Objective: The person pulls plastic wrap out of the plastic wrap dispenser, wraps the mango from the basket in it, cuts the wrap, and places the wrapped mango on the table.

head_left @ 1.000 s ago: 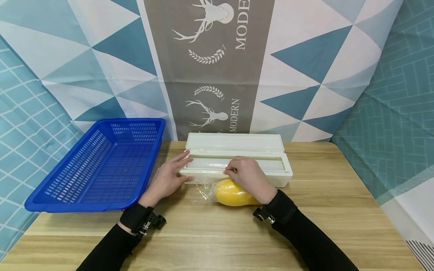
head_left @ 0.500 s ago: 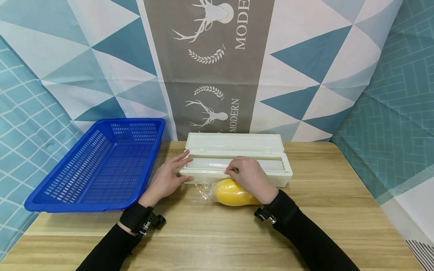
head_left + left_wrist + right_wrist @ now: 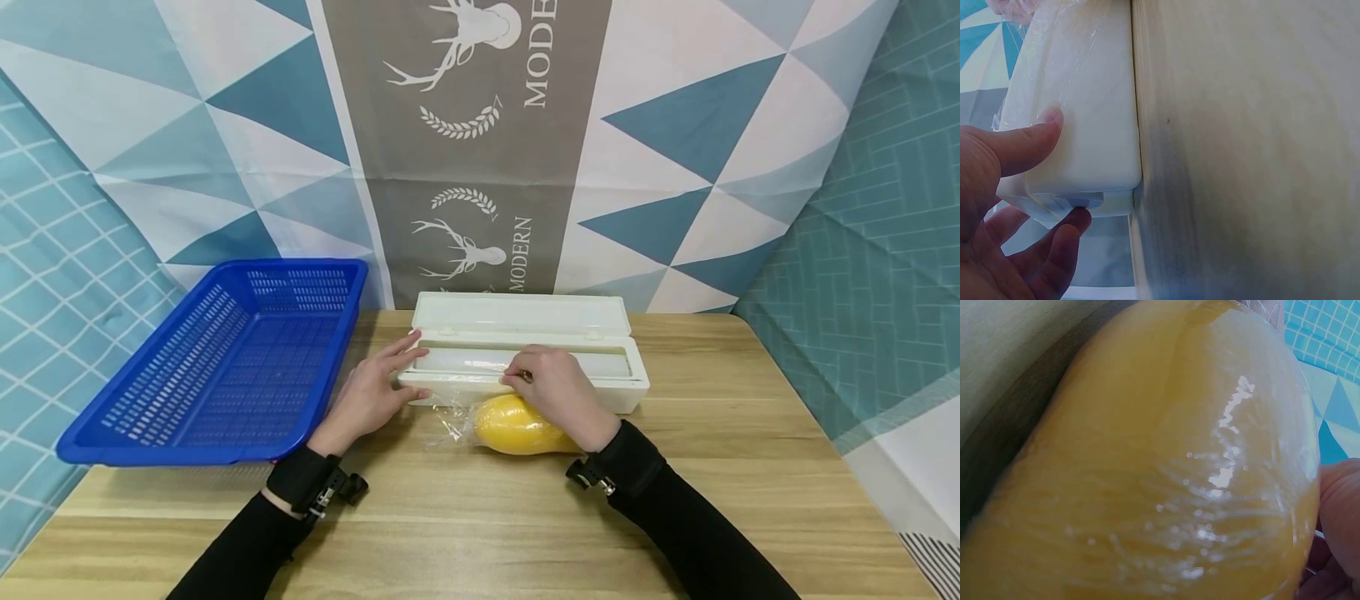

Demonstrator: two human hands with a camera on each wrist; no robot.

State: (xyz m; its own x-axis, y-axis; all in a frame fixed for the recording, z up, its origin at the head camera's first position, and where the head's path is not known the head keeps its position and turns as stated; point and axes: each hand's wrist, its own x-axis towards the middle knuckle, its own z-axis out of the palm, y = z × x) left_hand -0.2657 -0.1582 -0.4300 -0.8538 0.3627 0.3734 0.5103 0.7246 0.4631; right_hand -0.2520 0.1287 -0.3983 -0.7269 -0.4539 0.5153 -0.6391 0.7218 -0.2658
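Observation:
A white cling film dispenser (image 3: 525, 392) lies along the back of the table with its lid raised and the film roll (image 3: 468, 361) showing inside. My left hand (image 3: 375, 387) grips its left end, the thumb on the front face and the fingers round the end, as the left wrist view shows. At the front edge, the curled fingers of my right hand (image 3: 551, 383) pinch the slide cutter, which they mostly hide. Under my right wrist rests a smooth, oblong yellow fruit (image 3: 513, 427), wrapped in clear film (image 3: 453, 421) that runs up to the dispenser. It fills the right wrist view.
A blue plastic basket (image 3: 247, 367) with slotted sides stands on the left, beside my left forearm. Behind the wooden table (image 3: 465, 525) hangs a patterned cloth (image 3: 480, 150), close to the dispenser's lid.
My right hand has slid slightly to the right along the dispenser's front edge. The left hand keeps its grip, and the head view has shifted a little.

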